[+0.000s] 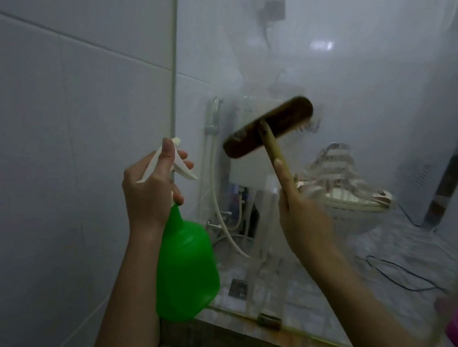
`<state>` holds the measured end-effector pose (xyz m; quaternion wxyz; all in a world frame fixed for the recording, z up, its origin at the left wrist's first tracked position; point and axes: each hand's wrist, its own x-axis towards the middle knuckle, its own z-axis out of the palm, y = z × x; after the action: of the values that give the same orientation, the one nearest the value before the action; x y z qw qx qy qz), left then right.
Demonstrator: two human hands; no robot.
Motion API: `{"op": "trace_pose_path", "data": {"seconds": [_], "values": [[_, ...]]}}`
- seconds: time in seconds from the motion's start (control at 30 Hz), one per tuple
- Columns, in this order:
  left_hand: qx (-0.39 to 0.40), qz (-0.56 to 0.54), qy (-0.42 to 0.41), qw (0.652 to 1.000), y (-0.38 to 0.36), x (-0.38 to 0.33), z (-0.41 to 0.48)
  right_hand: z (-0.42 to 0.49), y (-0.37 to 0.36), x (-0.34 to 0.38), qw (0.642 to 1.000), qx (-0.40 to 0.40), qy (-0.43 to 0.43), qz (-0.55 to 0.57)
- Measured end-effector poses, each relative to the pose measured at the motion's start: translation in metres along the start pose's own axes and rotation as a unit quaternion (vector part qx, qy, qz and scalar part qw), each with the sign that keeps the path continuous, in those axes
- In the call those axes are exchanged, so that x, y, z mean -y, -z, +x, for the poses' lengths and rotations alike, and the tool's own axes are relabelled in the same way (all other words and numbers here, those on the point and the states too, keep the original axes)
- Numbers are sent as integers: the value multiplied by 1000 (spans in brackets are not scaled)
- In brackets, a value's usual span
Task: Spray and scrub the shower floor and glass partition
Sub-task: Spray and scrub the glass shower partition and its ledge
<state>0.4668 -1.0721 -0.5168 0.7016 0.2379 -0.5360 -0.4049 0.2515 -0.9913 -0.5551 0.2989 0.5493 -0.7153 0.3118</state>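
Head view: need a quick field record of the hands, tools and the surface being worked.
left hand: grip round the neck of the green spray bottle, fingers at the trigger
right hand: grip on the handle of the brush
brush head: raised at the glass partition, motion-blurred; contact unclear
glass: hazy; toilet and floor drain visible through it
left of glass: white tiled wall
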Motion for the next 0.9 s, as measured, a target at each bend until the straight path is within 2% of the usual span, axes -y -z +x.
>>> {"op": "trace_pose_path", "data": {"seconds": [0.07,0.17,0.27,0.37,0.43,0.5,0.57,0.7,0.9], "values": [[5,5,6,1000,0,3,0,51,-4,24,999,-25,26,-3],[6,8,10,1000,1,8,2,99,1,48,998,-15,52,20],[18,-8,12,1000,2,14,6,48,-9,20,999,5,38,-1],[36,-1,22,999,7,21,9,-67,-22,-23,996,84,-26,-16],[36,8,30,999,11,28,10,-111,-24,-33,990,128,-56,21],[34,22,41,998,13,32,9,-98,-29,-27,992,118,-15,43],[31,37,44,998,14,35,9,-47,-39,-5,997,68,25,35],[28,52,37,998,20,39,11,19,-56,30,998,35,42,25],[17,32,39,999,33,31,19,-106,-44,-21,989,148,9,16]]}}
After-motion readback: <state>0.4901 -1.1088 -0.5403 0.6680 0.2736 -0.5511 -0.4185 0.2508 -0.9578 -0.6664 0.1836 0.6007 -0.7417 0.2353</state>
